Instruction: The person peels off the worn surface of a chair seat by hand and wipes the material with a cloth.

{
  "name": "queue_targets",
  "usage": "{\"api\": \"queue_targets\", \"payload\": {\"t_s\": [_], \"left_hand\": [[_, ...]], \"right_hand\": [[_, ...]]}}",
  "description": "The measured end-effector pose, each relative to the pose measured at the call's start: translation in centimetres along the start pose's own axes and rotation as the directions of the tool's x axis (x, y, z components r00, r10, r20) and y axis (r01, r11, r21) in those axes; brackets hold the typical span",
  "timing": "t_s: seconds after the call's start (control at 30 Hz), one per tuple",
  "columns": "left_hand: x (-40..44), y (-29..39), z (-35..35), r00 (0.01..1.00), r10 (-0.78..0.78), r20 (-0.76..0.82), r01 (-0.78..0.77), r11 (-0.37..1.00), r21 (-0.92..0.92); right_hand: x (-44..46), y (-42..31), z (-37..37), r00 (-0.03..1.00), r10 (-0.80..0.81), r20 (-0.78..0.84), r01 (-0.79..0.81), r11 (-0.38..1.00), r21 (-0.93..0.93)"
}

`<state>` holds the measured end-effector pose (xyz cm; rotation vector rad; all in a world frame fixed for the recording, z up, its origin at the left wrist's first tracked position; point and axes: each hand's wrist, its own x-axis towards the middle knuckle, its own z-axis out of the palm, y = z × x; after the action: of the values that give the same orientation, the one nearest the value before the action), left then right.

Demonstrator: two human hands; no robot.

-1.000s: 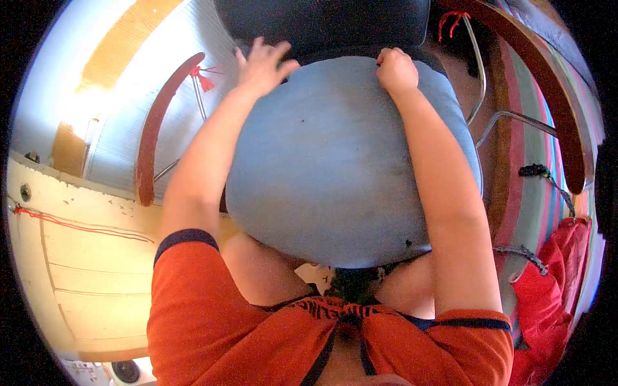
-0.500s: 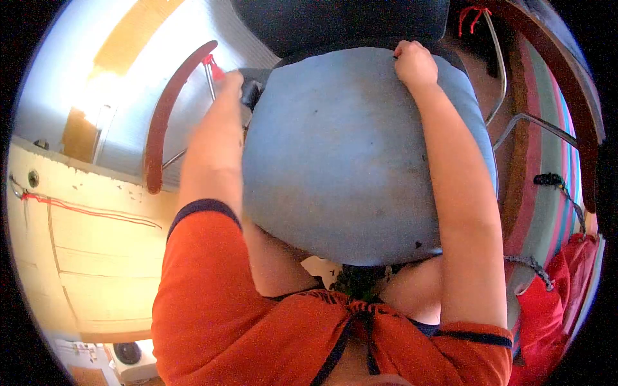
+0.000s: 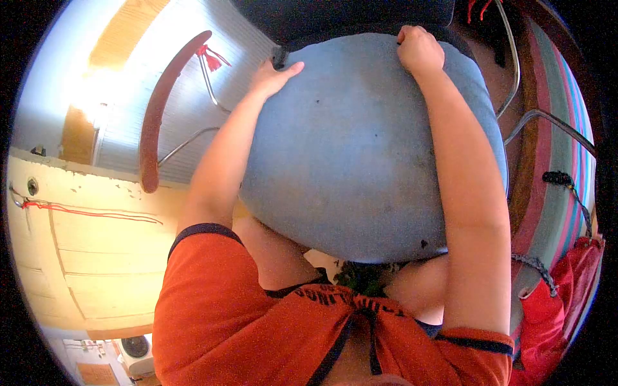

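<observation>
A worn blue chair seat [image 3: 347, 148] with dark stains and small holes lies in front of me, between my arms. My left hand [image 3: 273, 78] rests at its upper left edge. The thumb is stretched out over the fabric, and the other fingers lie partly hidden at the side. At the back right of the seat, my right hand [image 3: 421, 48] is closed, its fingers curled in by the rear edge. What those fingers hold, if anything, is hidden. The dark backrest [image 3: 347, 19] stands just behind the seat.
A brown curved armrest [image 3: 161, 116] on a metal tube, tied with red string [image 3: 211, 56], is at left. Further left is a cream panelled door [image 3: 103, 251]. Striped fabric [image 3: 547, 122] and a red cloth bag [image 3: 553, 321] lie along the right.
My left hand has moved from beside the armrest rightward onto the seat's edge, its thumb now spread. My right hand stays closed at the rear edge. The view has shifted slightly.
</observation>
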<state>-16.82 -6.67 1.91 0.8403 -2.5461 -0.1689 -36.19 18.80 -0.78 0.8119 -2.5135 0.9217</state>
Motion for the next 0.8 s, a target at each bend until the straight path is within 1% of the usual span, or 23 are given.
{"api": "queue_targets", "payload": {"t_s": [0.03,0.1,0.13,0.2,0.23,0.27,0.3,0.33,0.37,0.4,0.43,0.47,0.5,0.53,0.57,0.63,0.7,0.8], "left_hand": [[-0.2,0.0,-0.5,1.0,-0.006,-0.001,0.006,1.0,-0.001],[0.0,0.3,-1.4,0.983,-0.051,0.176,0.044,0.998,0.045],[0.2,0.0,-1.2,0.982,-0.056,0.18,0.049,0.998,0.045],[1.2,-0.8,-0.6,0.986,-0.164,0.042,0.149,0.96,0.239],[2.1,-2.1,-0.3,0.987,-0.159,0.039,0.145,0.96,0.24],[2.7,-3.8,-0.2,0.992,-0.126,-0.022,0.128,0.974,0.188],[2.7,-4.0,-0.7,0.992,-0.096,-0.085,0.108,0.984,0.139],[2.9,-3.9,-0.9,0.971,-0.19,-0.146,0.203,0.976,0.083],[3.5,-3.6,-0.7,0.97,-0.193,-0.151,0.207,0.975,0.086],[3.8,-3.3,-0.5,0.861,-0.494,-0.124,0.466,0.862,-0.198],[4.3,-3.3,-0.2,0.663,-0.744,-0.083,0.634,0.618,-0.466],[5.0,-4.0,0.4,0.573,-0.819,-0.031,0.69,0.502,-0.521],[5.4,-5.6,0.9,0.545,-0.838,0.005,0.732,0.473,-0.49],[5.8,-7.4,1.4,0.563,-0.826,0.03,0.772,0.512,-0.377],[6.2,-9.0,1.9,0.608,-0.793,0.039,0.779,0.586,-0.224],[6.4,-12.1,2.5,0.685,-0.725,0.069,0.722,0.689,0.069],[6.8,-13.9,3.3,0.729,-0.678,0.098,0.646,0.728,0.229],[7.1,-15.8,4.0,0.763,-0.635,0.12,0.56,0.743,0.365]], "right_hand": [[0.0,-0.2,-0.1,1.0,0.007,0.012,-0.007,1.0,-0.016],[0.2,-0.3,-0.4,1.0,0.014,0.022,-0.013,0.999,-0.034],[0.1,-0.3,-0.7,0.999,0.018,0.031,-0.017,1.0,-0.012],[-0.2,-0.4,-0.9,0.999,0.02,0.04,-0.02,1.0,0.012],[-0.2,-0.3,-0.9,0.998,0.038,0.054,-0.039,0.999,0.016],[-0.1,-0.3,-0.9,0.996,0.054,0.07,-0.056,0.998,0.019],[-0.2,-0.3,-1.0,0.996,0.053,0.066,-0.055,0.998,0.022],[-0.2,-0.4,-0.9,0.997,0.054,0.056,-0.055,0.998,0.02],[-0.3,-0.4,-0.9,0.997,0.054,0.05,-0.055,0.998,0.017],[-0.5,-0.4,-0.9,0.997,0.047,0.055,-0.048,0.999,0.02],[-0.7,-0.3,-1.0,0.999,0.024,0.039,-0.025,0.999,0.026],[-0.8,-0.1,-1.1,1.0,0.007,0.014,-0.007,1.0,0.03],[-0.8,-0.1,-1.1,1.0,0.0,0.011,-0.001,1.0,0.03],[-0.9,0.0,-1.1,0.999,0.011,0.038,-0.012,0.999,0.036],[-0.8,0.1,-1.1,0.998,0.024,0.06,-0.027,0.999,0.045],[-0.8,0.3,-1.1,0.998,0.004,0.055,-0.007,0.998,0.058],[-0.8,0.4,-1.1,0.999,-0.009,0.05,0.006,0.998,0.065],[-0.7,0.7,-1.2,0.998,0.007,0.058,-0.012,0.997,0.078]]}}
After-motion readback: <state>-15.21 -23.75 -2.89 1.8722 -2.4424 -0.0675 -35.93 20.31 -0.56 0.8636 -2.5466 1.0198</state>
